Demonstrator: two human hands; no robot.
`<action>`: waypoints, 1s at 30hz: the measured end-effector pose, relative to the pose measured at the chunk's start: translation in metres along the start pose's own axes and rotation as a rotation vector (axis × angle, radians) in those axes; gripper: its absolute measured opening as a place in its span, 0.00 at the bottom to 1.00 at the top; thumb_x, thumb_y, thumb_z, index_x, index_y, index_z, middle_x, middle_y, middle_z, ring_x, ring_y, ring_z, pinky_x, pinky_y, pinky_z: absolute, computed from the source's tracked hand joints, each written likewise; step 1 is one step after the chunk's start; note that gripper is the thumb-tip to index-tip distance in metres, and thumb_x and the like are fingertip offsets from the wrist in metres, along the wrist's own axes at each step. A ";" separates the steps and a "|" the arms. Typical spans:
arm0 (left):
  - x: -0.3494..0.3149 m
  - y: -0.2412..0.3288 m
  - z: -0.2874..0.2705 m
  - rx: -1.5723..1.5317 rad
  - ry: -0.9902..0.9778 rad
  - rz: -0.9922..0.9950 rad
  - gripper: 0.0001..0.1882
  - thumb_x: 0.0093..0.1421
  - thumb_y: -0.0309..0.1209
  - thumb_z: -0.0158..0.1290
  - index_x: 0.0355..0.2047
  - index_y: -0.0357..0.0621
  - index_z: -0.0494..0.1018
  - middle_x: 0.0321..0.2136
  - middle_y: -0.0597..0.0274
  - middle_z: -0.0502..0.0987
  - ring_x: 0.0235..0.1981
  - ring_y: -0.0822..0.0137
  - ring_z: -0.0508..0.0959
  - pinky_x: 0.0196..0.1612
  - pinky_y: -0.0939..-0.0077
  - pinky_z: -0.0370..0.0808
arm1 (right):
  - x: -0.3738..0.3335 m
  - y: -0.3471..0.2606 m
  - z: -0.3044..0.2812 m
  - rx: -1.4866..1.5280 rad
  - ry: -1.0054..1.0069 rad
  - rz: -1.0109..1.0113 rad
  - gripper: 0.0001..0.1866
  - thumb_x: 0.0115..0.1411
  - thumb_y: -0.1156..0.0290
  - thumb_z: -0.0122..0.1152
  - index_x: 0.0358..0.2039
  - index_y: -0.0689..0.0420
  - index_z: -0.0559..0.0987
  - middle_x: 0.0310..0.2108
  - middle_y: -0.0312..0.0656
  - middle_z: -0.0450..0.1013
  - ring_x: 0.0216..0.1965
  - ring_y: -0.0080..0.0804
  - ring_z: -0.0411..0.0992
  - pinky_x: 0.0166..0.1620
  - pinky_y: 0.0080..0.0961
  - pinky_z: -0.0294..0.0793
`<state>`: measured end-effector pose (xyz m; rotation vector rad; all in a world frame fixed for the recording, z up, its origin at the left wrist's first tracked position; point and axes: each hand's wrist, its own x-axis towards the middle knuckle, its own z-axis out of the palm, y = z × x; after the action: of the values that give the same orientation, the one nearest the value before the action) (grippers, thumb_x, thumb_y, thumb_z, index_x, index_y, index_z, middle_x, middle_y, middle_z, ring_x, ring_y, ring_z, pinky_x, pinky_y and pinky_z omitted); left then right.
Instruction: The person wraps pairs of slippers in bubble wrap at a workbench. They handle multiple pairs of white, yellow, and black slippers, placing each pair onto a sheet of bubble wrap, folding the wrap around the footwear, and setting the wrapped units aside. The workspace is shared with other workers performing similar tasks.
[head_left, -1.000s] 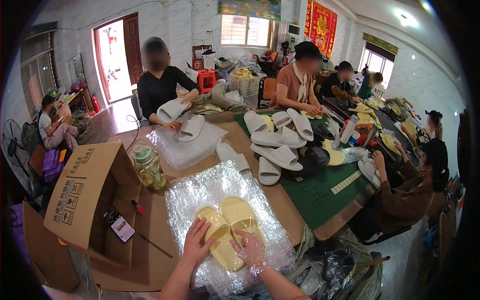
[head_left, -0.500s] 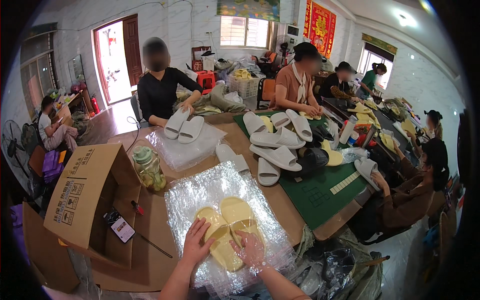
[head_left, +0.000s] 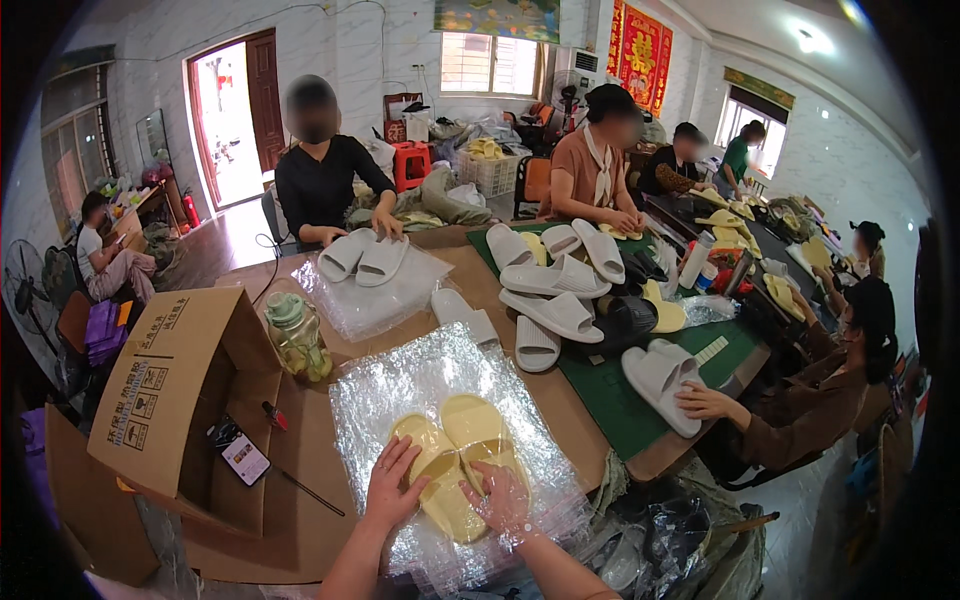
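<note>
A pair of pale yellow slippers (head_left: 462,428) lies side by side in front of me, toes away, on a stack of clear plastic bags (head_left: 375,385). Shiny film seems to cover part of the pair. My left hand (head_left: 396,478) rests on the left slipper's outer side, fingers extended and apart. My right hand (head_left: 497,498) lies across the right slipper near its strap, fingers spread. Glossy plastic shows over the back of this hand and wrist; whether the hand is inside a bag I cannot tell.
Left of the bags stand an open cardboard box (head_left: 165,400), a phone (head_left: 240,455) and a green-lidded bottle (head_left: 299,340). Grey slippers (head_left: 556,275) are heaped on a green mat (head_left: 640,385). Co-workers sit opposite and at right. Bagged items (head_left: 670,535) lie below the table's right edge.
At right, a co-worker's hand has brought a pair of grey slippers onto the green mat. The person opposite has lowered a grey pair onto clear plastic. My hands have barely moved.
</note>
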<state>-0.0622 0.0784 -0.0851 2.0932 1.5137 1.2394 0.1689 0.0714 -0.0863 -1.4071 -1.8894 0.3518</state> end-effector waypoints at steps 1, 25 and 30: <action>0.000 0.000 0.000 0.006 -0.007 -0.003 0.30 0.56 0.37 0.66 0.59 0.46 0.75 0.64 0.51 0.71 0.68 0.45 0.66 0.69 0.53 0.64 | 0.000 0.000 0.000 -0.008 -0.004 0.000 0.22 0.60 0.54 0.69 0.50 0.53 0.81 0.26 0.40 0.72 0.31 0.39 0.72 0.37 0.40 0.73; 0.001 0.000 -0.001 -0.017 -0.005 -0.023 0.31 0.56 0.36 0.66 0.60 0.47 0.74 0.65 0.53 0.70 0.68 0.46 0.65 0.70 0.54 0.63 | -0.011 0.000 -0.001 0.092 0.086 -0.055 0.14 0.57 0.62 0.72 0.41 0.53 0.84 0.24 0.41 0.71 0.26 0.38 0.72 0.31 0.35 0.72; 0.000 -0.002 0.003 -0.019 -0.045 -0.060 0.31 0.56 0.33 0.65 0.61 0.45 0.73 0.66 0.53 0.69 0.70 0.47 0.63 0.71 0.56 0.60 | -0.046 -0.006 -0.035 0.318 -0.094 -0.479 0.05 0.54 0.71 0.70 0.33 0.52 0.86 0.24 0.38 0.78 0.23 0.38 0.75 0.27 0.34 0.73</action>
<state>-0.0614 0.0804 -0.0882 2.0345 1.5283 1.1733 0.1947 0.0204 -0.0763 -0.7133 -2.0640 0.4587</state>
